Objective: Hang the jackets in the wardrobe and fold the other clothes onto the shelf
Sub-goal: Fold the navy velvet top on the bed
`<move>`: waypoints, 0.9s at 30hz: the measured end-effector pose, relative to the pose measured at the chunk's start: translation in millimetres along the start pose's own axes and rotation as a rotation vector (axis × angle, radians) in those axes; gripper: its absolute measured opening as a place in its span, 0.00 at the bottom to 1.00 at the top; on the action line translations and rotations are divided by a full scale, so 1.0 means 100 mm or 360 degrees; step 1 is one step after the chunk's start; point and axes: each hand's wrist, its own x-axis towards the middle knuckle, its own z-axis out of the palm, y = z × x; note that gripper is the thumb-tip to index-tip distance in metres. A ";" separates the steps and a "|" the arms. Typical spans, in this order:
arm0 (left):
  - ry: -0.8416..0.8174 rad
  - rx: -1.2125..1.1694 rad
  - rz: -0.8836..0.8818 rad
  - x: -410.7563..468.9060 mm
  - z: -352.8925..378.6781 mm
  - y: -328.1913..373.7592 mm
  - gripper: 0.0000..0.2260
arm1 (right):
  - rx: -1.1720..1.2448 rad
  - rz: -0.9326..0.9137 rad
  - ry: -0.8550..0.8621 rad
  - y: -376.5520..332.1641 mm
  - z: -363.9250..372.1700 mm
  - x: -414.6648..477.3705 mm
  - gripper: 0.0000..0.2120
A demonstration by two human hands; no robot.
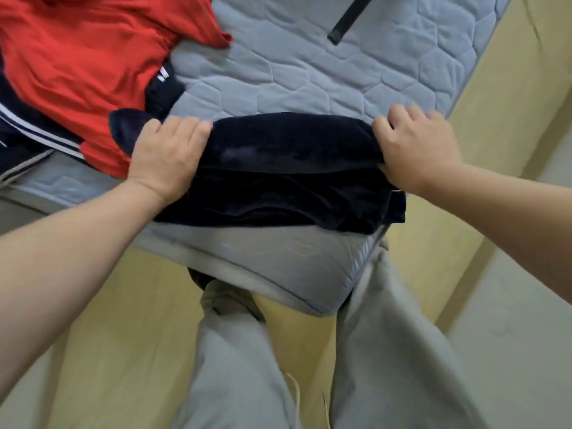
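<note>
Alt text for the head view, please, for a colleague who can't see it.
The left hand and right hand grip the two ends of a dark navy garment lying across the near corner of a grey quilted mattress. A red garment lies heaped at the left.

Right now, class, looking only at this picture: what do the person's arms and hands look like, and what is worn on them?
The left hand and right hand are bare: no gloves, rings, watch or bracelet show. Both arms are uncovered up to the picture's edges, so no sleeve is visible. No markings can be seen.
</note>
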 end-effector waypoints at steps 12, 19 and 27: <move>-0.0467 -0.0242 0.0310 -1.30 0.71 0.70 0.33 | -0.0053 0.0015 -0.0621 -0.70 0.91 -1.01 0.38; -0.0650 -0.0391 -0.0188 -1.12 0.58 0.97 0.18 | 0.0353 0.0401 -0.0593 -0.93 0.89 -0.94 0.15; 0.0114 -0.0583 -0.0696 -0.50 0.34 1.23 0.14 | 0.0502 0.0658 0.0194 -1.23 0.65 -0.51 0.16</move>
